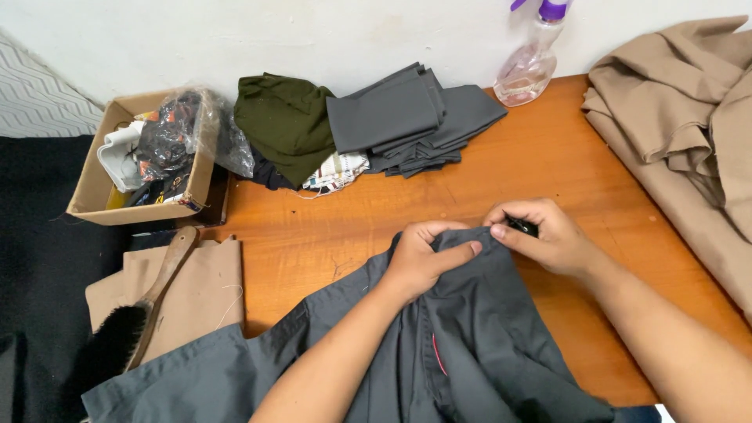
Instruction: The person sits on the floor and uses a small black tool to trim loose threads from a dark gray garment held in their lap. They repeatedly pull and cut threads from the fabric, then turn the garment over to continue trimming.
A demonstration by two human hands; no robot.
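On the orange-brown wooden counter [548, 164], the left hand [423, 258] pinches the top edge of the dark grey cloth garment [470, 345] taut, so the right hand [548, 235], fingers closed around a small black tool [522, 226], can work it.

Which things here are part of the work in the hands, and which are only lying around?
In use:
- left hand
- right hand
- grey garment
- small black tool

Lying about:
- spray bottle
- folded grey cloth
- green cloth
- cardboard box
- brush
- tan fabric
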